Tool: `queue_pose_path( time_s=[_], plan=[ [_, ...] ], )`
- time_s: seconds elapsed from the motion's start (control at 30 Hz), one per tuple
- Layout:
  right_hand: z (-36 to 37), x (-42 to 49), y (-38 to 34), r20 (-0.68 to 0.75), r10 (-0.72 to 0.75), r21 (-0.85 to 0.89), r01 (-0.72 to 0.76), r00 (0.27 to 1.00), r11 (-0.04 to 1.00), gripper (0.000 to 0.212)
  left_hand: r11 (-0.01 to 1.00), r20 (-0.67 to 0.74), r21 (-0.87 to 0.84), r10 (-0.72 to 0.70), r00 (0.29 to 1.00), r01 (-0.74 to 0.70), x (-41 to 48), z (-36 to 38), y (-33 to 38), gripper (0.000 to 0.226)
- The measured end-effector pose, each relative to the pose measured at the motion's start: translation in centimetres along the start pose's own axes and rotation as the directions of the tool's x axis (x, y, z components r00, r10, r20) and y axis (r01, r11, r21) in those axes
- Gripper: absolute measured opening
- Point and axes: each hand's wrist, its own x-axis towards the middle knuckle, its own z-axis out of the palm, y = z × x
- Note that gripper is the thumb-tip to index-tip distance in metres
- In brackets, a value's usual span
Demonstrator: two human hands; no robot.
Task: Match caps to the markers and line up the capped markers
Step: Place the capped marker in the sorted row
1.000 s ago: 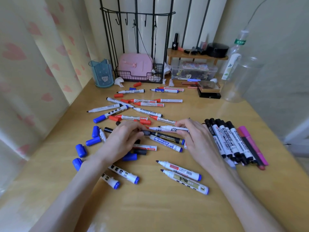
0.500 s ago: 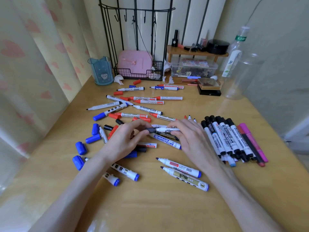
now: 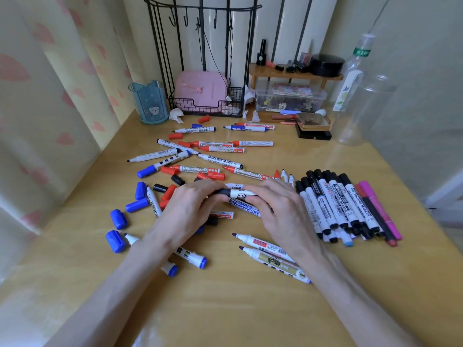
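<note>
My left hand (image 3: 190, 209) pinches a black cap (image 3: 223, 192) that sits on the end of a white marker (image 3: 242, 195). My right hand (image 3: 280, 209) grips that marker's barrel, and the marker lies level between both hands just above the desk. A row of black-capped markers (image 3: 333, 204) lies side by side to the right, with a dark red pen and a pink pen (image 3: 378, 209) at its outer edge. Uncapped red, blue and black markers lie scattered behind and under the hands. Loose blue caps (image 3: 117, 219) lie at the left.
Two uncapped markers (image 3: 265, 249) lie near my right wrist, two blue-ended ones (image 3: 193, 257) under my left forearm. At the back stand a blue pen cup (image 3: 149, 102), a wire rack with a pink case (image 3: 200, 92), a clear box (image 3: 290, 98) and a plastic bottle (image 3: 350, 78).
Both hands lifted the white marker slightly off the pile and drew together, and the black cap now sits pushed onto its tip. The view shifted a little.
</note>
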Motion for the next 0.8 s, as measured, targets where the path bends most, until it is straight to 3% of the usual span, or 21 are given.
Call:
queue_pose_path(
  time_s=[0.13, 0.43, 0.53, 0.67, 0.8],
  plan=[
    [0.1, -0.2, -0.3, -0.020, 0.013, -0.006, -0.013, 1.000, 1.000, 0.021, 1.000, -0.005, 0.001, 0.025, 1.000, -0.025, -0.1, 0.1, 0.2, 0.025],
    [-1.9, 0.8, -0.9, 0.103, 0.063, -0.001, -0.064, 0.993, 0.998, 0.015, 0.999, 0.001, -0.026, 0.044, 0.999, -0.044, 0.1, 0.2, 0.2, 0.022],
    [-2.5, 0.7, -0.7, 0.098, 0.100, 0.022, -0.103, 0.990, 0.994, 0.014, 0.998, -0.042, -0.062, 0.022, 0.999, -0.024, 0.0, 0.4, 0.5, 0.034],
    [-4.7, 0.2, 0.7, 0.012, 0.254, -0.015, -0.254, 0.967, 0.967, 0.012, 0.995, -0.055, -0.091, 0.029, 0.998, -0.034, 0.3, 0.6, 0.7, 0.037],
    [-8.1, -0.4, 3.8, -0.133, 0.454, -0.056, -0.464, 0.881, 0.884, 0.008, 0.984, -0.042, -0.173, 0.028, 0.999, -0.035, 1.4, 1.9, 2.6, 0.033]
  ],
)
